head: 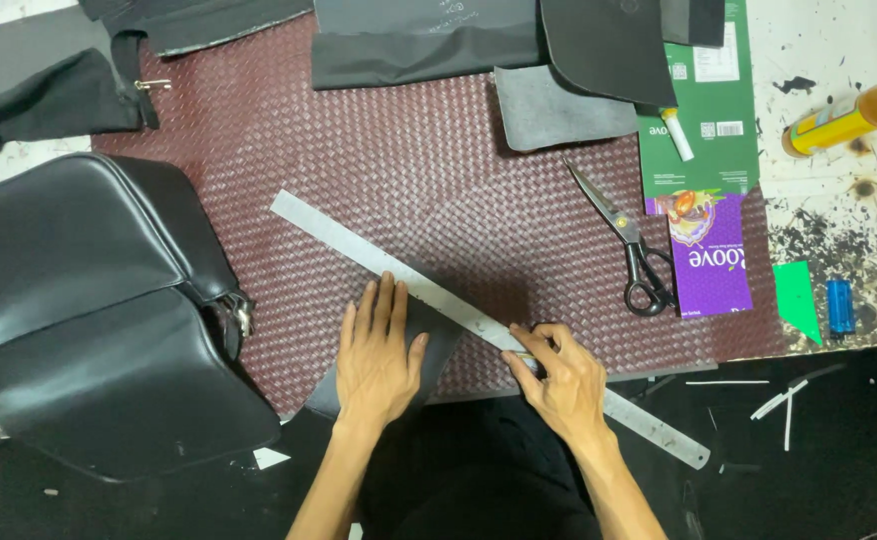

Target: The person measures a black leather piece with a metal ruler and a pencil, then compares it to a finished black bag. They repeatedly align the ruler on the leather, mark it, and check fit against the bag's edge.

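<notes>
Flat, open left hand pins the dark leather piece beside the steel ruler, which the right hand pinches; firm downward pressure would likely prevent slipping.

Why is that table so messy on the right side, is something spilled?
Yes, it looks stained. The white table on the right has black splatters and brownish marks around the yellow tube lying on its side. The left hand and right hand press a metal ruler on the woven maroon sheet.
</notes>
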